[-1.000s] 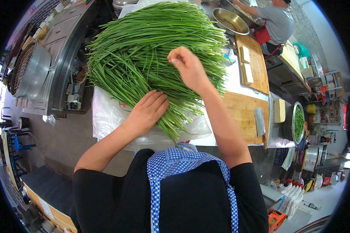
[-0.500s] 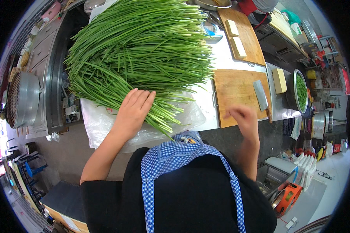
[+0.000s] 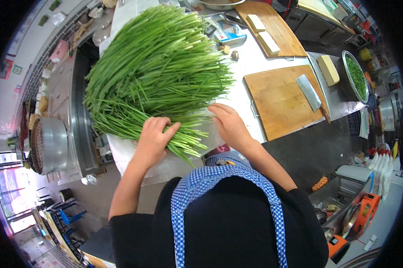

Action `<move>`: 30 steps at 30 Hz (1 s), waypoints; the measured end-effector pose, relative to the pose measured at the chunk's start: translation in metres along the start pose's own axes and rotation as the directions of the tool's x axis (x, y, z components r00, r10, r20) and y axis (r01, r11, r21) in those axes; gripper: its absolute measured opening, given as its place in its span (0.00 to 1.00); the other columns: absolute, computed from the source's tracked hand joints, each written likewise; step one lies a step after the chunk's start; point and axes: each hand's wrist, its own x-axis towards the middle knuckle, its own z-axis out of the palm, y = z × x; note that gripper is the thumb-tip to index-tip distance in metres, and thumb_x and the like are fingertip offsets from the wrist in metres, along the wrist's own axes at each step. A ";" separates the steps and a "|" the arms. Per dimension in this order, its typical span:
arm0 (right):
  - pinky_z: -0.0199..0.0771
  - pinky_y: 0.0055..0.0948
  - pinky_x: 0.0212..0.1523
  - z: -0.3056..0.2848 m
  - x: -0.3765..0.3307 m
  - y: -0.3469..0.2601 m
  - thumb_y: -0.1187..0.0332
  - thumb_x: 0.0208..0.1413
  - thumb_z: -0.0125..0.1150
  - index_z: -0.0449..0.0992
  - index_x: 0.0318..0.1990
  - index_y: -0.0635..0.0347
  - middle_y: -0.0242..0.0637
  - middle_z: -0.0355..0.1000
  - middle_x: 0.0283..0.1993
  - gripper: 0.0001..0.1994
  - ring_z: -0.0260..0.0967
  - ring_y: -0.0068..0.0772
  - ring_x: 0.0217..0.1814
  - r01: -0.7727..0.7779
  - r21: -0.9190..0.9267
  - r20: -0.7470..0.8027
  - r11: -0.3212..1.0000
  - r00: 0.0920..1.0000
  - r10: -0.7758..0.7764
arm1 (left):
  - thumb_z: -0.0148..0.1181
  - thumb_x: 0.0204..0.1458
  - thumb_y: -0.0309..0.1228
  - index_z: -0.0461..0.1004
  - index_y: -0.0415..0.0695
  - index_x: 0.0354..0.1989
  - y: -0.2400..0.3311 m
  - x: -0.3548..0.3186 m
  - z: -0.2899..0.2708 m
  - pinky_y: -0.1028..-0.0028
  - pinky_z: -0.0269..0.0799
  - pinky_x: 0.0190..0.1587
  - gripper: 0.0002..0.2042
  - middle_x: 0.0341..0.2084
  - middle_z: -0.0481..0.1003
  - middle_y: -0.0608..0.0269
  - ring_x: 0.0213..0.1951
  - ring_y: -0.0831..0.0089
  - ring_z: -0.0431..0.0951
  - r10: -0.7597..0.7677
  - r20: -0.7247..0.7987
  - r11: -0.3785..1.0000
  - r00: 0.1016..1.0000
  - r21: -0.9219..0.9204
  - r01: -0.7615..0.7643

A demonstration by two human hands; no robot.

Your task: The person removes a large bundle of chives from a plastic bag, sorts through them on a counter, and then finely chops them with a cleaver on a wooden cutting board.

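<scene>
A big heap of long green chives (image 3: pixel 157 71) lies on a white sheet on the counter, its cut ends fanned toward me. My left hand (image 3: pixel 153 138) curls around a bunch at the heap's near edge. My right hand (image 3: pixel 228 124) rests with fingers together against the near right ends of the chives, beside the left hand. A wooden cutting board (image 3: pixel 279 100) lies to the right, with a cleaver (image 3: pixel 312 94) on it.
A second wooden board (image 3: pixel 273 27) with two pale blocks sits at the back right. A metal bowl of chopped greens (image 3: pixel 355 76) stands at the far right beside a pale block (image 3: pixel 329 69). A steel pot (image 3: pixel 45 145) stands at the left.
My right hand has come back from near the cutting board to the chives' near ends. My left hand has gone from lying flat on the heap to closing around a bunch.
</scene>
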 end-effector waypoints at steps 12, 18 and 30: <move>0.65 0.43 0.50 0.023 0.002 -0.010 0.69 0.47 0.61 0.77 0.42 0.61 0.42 0.70 0.39 0.13 0.64 0.50 0.45 0.073 -0.284 0.231 0.956 0.973 -0.006 | 0.63 0.29 0.19 0.65 0.45 0.60 0.015 0.010 -0.015 0.60 0.58 0.59 0.39 0.55 0.64 0.57 0.55 0.55 0.65 -0.017 0.127 0.999 0.992 -0.041 0.023; 0.66 0.40 0.49 0.005 -0.006 -0.007 0.75 0.50 0.59 0.77 0.42 0.61 0.44 0.71 0.40 0.11 0.66 0.48 0.45 0.107 0.093 0.066 0.990 0.991 -0.114 | 0.62 0.31 0.20 0.67 0.42 0.54 0.013 0.012 -0.009 0.59 0.57 0.61 0.33 0.55 0.65 0.56 0.56 0.55 0.65 0.027 0.089 1.000 0.996 0.011 -0.028; 0.67 0.46 0.45 -0.002 0.027 0.046 0.69 0.52 0.61 0.69 0.43 0.69 0.53 0.71 0.39 0.15 0.67 0.57 0.44 -0.057 -0.300 -0.104 0.952 0.994 0.027 | 0.59 0.32 0.19 0.64 0.37 0.55 0.012 0.011 -0.005 0.59 0.56 0.63 0.33 0.51 0.69 0.52 0.55 0.55 0.67 0.041 0.083 0.997 0.996 -0.067 -0.036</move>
